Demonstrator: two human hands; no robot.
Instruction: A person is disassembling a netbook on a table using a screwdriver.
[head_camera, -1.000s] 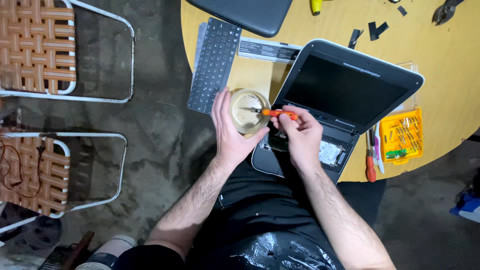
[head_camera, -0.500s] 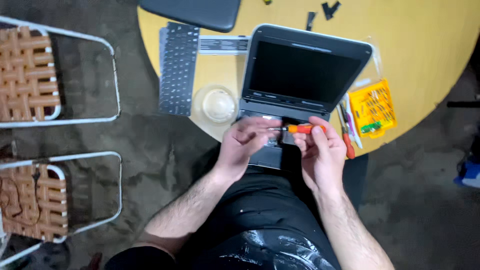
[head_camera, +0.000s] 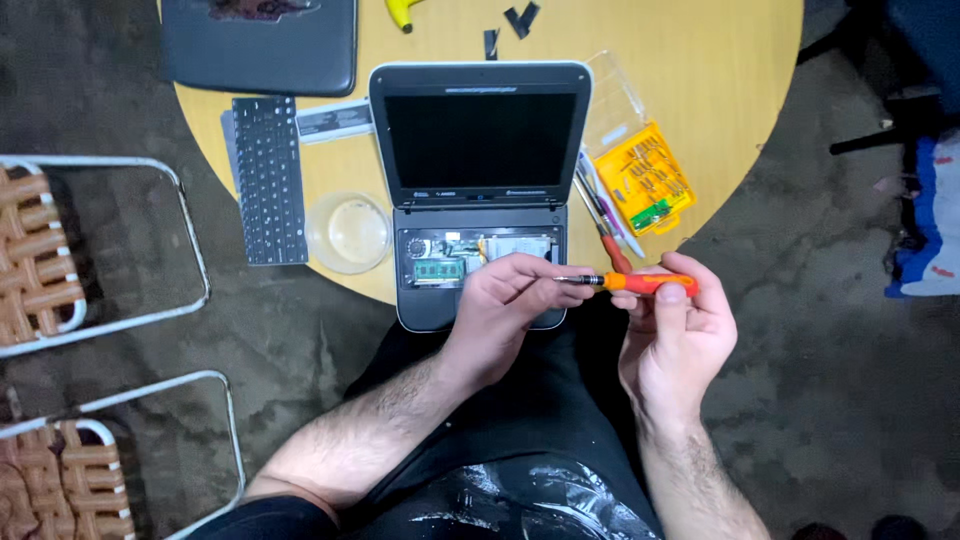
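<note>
My right hand (head_camera: 680, 335) grips the orange handle of a small screwdriver (head_camera: 630, 283), held level over the front edge of an opened laptop (head_camera: 478, 160). My left hand (head_camera: 510, 305) pinches the metal tip end of the screwdriver with its fingertips. The laptop's keyboard is off, and its circuit board and memory module (head_camera: 440, 268) show below the dark screen. A round clear plastic dish (head_camera: 348, 232) stands just left of the laptop. The removed black keyboard (head_camera: 268, 180) lies further left on the round wooden table (head_camera: 720, 90).
An orange case of screwdriver bits (head_camera: 645, 178) with a clear lid and some pens (head_camera: 605, 215) lie right of the laptop. A second, closed laptop (head_camera: 260, 45) sits at the back left. Two woven folding chairs (head_camera: 50, 260) stand left of the table.
My left hand left the clear dish and came to the screwdriver tip. Both hands drew back to the laptop's front edge, and the camera view shifted so the laptop sits centred.
</note>
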